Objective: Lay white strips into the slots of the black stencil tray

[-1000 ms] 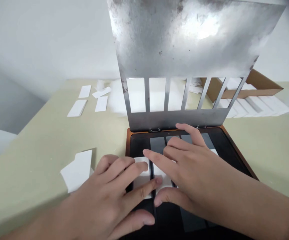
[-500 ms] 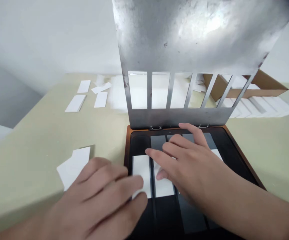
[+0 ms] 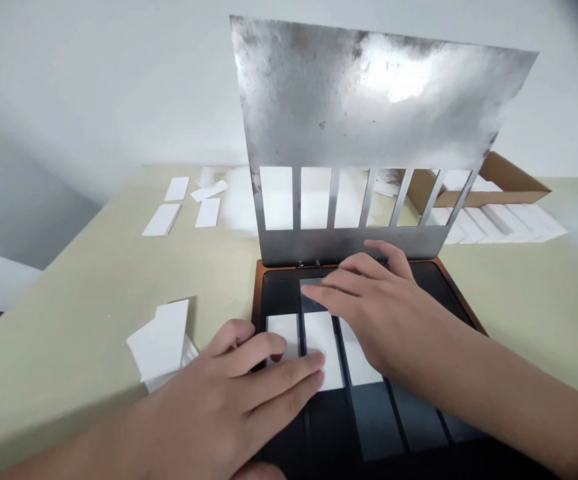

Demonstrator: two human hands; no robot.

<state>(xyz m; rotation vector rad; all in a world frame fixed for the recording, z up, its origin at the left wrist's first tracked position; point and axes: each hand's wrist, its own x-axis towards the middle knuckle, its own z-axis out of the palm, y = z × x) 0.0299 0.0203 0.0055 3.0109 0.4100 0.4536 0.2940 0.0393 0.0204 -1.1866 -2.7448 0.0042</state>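
Cards [image 3: 321, 333] plain white, rectangular, side by side on black board [image 3: 329, 423].

In the lower middle, my left hand [image 3: 223, 400] lies across the left card [image 3: 283, 327] and onto the second card [image 3: 320, 330], both in the tray [image 3: 279, 287]. My right hand [image 3: 381, 307] is over the tray's right part. Behind it stands the plate [image 3: 379, 127]. Loose cards [image 3: 169, 333] lie on the table [image 3: 93, 293], at left. Farther back, at right, is the box [image 3: 513, 198], with stacked cards [image 3: 511, 225] before it.
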